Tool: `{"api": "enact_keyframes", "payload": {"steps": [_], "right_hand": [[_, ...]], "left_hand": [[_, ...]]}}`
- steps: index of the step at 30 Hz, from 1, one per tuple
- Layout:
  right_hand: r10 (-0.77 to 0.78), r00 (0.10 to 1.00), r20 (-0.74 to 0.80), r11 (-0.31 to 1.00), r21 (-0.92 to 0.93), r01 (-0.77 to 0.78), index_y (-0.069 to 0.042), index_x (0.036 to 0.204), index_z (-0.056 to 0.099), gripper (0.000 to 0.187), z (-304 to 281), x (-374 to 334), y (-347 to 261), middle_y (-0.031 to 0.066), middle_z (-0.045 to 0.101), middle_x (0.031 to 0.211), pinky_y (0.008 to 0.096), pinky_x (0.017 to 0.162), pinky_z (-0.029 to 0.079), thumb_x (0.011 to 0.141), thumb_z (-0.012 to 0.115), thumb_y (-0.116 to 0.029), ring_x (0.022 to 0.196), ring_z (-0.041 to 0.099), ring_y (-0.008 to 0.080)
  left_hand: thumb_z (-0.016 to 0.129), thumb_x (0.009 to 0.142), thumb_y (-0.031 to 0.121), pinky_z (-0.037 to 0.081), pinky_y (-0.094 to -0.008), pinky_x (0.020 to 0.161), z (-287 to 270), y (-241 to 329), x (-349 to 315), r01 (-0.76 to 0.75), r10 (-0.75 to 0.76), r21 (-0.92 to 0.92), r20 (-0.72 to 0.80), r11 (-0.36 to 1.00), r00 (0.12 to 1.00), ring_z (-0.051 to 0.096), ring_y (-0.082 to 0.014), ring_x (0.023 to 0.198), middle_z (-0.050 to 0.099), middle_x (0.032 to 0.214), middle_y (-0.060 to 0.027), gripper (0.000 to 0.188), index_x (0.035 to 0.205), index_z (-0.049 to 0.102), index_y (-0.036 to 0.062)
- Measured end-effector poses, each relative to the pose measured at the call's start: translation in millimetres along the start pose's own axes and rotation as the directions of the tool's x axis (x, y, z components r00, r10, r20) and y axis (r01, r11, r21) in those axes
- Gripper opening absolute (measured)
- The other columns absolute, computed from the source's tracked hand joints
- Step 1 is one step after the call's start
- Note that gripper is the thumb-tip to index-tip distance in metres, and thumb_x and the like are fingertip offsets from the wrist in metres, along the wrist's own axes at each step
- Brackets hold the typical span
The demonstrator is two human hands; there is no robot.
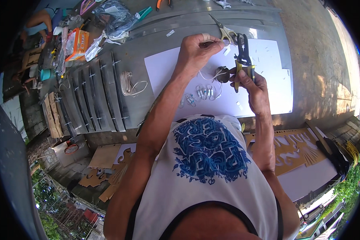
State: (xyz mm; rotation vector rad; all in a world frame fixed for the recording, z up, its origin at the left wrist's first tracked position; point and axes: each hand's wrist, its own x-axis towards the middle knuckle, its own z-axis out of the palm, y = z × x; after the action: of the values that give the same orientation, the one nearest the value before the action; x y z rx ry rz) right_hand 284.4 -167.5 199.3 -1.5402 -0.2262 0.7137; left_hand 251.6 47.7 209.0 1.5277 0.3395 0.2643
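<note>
My left hand (pixel 198 50) is closed in a pinch on a thin white wire, over the far part of a white sheet (pixel 164 66). My right hand (pixel 254 86) grips a wire stripper (pixel 243 54) with yellow and black handles, its dark jaws pointing away from me. The wire's tip is close to the jaws; contact between them cannot be made out. Beside the right fingers sits a small dark round object (pixel 222 73), partly hidden. Several small white-and-green wired modules (pixel 205 93) lie on the sheet below the hands. Scissors (pixel 225 31) rest just beyond the hands.
A coil of white wire (pixel 129 85) lies on the grey table left of the sheet. Farther left are several dark strips (pixel 102 94). An orange box (pixel 79 45) and plastic bags (pixel 114 18) crowd the far left. Cut-out brown panels (pixel 292 150) lie lower right.
</note>
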Motion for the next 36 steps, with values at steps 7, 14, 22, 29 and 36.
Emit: {"api": "enact_keyframes", "payload": {"steps": [7, 14, 22, 29, 36], "right_hand": [[0.03, 0.996, 0.079, 0.997, 0.063, -0.035, 0.002, 0.107, 0.071, 0.049, 13.9, -4.9, 0.0, 0.0117, 0.072, 0.089, 0.0329, 0.082, 0.046, 0.095, 0.064, -0.045, 0.087, 0.064, 0.0189], [0.008, 0.995, 0.096, 0.997, 0.07, -0.015, 0.002, 0.106, 0.071, 0.048, 22.7, -2.5, -1.8, 0.0113, 0.071, 0.088, 0.0328, 0.08, 0.046, 0.095, 0.065, -0.044, 0.084, 0.062, 0.0185], [0.015, 0.995, 0.094, 0.999, 0.046, -0.019, 0.002, 0.105, 0.071, 0.045, 25.9, -2.1, -2.3, 0.0102, 0.07, 0.085, 0.0307, 0.076, 0.044, 0.095, 0.065, -0.041, 0.081, 0.059, 0.0168], [0.009, 0.997, 0.07, 0.998, -0.067, -0.005, 0.001, 0.104, 0.069, 0.044, 28.2, -2.4, -6.2, 0.0043, 0.064, 0.078, 0.0275, 0.068, 0.04, 0.095, 0.065, -0.043, 0.072, 0.051, 0.0119], [0.027, 0.999, 0.045, 0.985, -0.169, -0.019, 0.0, 0.104, 0.066, 0.044, 29.2, -2.4, -3.3, 0.003, 0.063, 0.076, 0.0267, 0.065, 0.039, 0.095, 0.065, -0.044, 0.071, 0.048, 0.0103]], "left_hand": [[0.075, 0.086, 0.009, 0.05, -0.0205, 0.07, 6.0, 4.8, -0.2, -0.049, 0.053, 0.028, -0.145, 0.998, 0.988, 0.063, -0.0063, 0.076, 0.071, 0.083, -0.0027, 0.015, 0.096, 0.074, -0.0016], [0.075, 0.086, 0.006, 0.045, -0.018, 0.057, 14.5, 11.4, -8.6, -0.154, 0.192, 0.156, -0.27, 0.976, 0.944, 0.058, -0.0021, 0.064, 0.068, 0.072, 0.001, 0.011, 0.095, 0.074, -0.0016], [0.074, 0.085, 0.004, 0.044, -0.0184, 0.054, 19.3, 3.1, -14.1, -0.225, 0.303, 0.284, -0.27, 0.932, 0.914, 0.053, -0.0011, 0.06, 0.066, 0.07, 0.0022, 0.01, 0.094, 0.073, -0.0013], [0.075, 0.084, 0.003, 0.045, -0.0189, 0.054, 20.7, -2.2, -14.5, -0.256, 0.343, 0.313, -0.265, 0.915, 0.901, 0.053, -0.0007, 0.06, 0.066, 0.07, 0.0028, 0.01, 0.093, 0.073, -0.001], [0.075, 0.084, 0.003, 0.045, -0.0192, 0.054, 20.5, -1.7, -18.4, -0.24, 0.331, 0.319, -0.272, 0.917, 0.904, 0.054, -0.0011, 0.061, 0.066, 0.07, 0.0019, 0.011, 0.093, 0.072, -0.0014]]}}
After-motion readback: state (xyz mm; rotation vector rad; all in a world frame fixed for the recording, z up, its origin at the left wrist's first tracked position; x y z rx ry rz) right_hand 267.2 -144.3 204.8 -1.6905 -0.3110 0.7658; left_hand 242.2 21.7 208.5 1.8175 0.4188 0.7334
